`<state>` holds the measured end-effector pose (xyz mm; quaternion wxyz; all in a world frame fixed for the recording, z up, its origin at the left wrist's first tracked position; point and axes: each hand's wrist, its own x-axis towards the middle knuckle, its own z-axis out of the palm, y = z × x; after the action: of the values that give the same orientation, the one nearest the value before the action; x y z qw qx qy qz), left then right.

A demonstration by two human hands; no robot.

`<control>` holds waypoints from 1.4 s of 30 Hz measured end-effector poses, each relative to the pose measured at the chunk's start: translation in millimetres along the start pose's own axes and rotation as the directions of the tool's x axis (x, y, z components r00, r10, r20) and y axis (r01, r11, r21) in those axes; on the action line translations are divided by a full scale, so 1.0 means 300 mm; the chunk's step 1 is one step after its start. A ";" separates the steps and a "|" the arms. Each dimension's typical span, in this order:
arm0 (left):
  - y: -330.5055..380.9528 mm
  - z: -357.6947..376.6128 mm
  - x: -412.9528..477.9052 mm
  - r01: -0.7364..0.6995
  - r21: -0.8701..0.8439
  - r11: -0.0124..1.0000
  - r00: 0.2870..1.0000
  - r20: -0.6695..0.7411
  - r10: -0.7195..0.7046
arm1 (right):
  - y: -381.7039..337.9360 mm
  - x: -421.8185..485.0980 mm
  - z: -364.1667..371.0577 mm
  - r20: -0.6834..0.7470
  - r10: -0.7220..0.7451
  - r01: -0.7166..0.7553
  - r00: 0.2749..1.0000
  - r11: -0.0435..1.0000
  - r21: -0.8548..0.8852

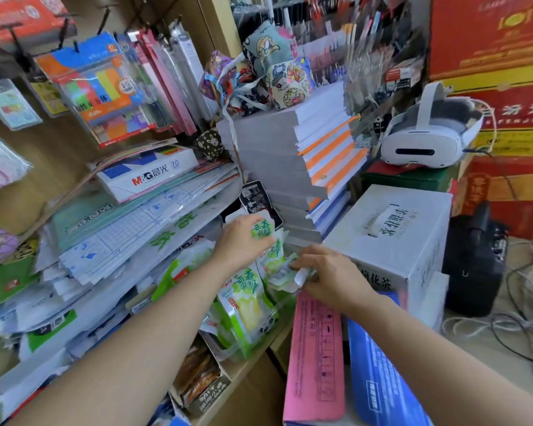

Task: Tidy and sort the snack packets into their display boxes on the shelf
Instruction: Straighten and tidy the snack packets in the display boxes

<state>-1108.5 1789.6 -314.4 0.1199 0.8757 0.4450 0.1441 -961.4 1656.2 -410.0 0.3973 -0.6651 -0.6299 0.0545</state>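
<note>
Green-and-white snack packets (246, 305) stand upright in a row inside a display box (225, 353) on the shelf. My left hand (243, 241) grips the top of one green-and-white packet (262, 230) at the far end of the row. My right hand (330, 275) pinches a crumpled packet (285, 273) just right of the row. A black packet (254, 195) sticks up behind the row. A second box (203, 392) of brown snack packets (196, 368) sits nearer me on the same shelf.
A tall stack of grey and orange-edged notebooks (290, 161) rises behind the packets. A white carton (394, 229) stands at the right, with pink (316, 358) and blue (379, 379) folders leaning against it. Piled paper pads (120, 241) crowd the left.
</note>
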 end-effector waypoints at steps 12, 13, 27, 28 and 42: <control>0.011 0.024 0.080 0.175 0.261 0.949 0.984 -0.069 -0.162 | 0.002 -0.014 0.005 0.040 0.007 -0.010 0.999 0.997 0.072; 0.006 0.014 0.073 0.217 0.206 0.954 0.975 -0.104 -0.199 | 0.001 -0.016 0.005 0.053 0.010 -0.014 0.999 0.997 0.081; -0.034 0.064 0.086 0.245 -0.127 0.961 0.968 -0.026 -0.250 | -0.032 0.018 0.036 0.090 0.076 -0.080 0.993 0.996 0.049; -0.034 0.043 0.091 0.227 -0.124 0.966 0.973 -0.003 -0.229 | -0.036 0.021 0.041 0.089 0.080 -0.084 0.993 0.996 0.035; -0.220 -0.093 -0.222 -0.096 0.236 0.967 0.995 0.004 0.098 | -0.092 -0.007 0.084 -0.208 -0.116 0.070 0.971 0.973 -0.219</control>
<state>-1205.1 1775.7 -320.5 0.0060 0.9040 0.4159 0.0993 -998.2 1662.9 -411.7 0.3941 -0.6748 -0.6152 -0.1047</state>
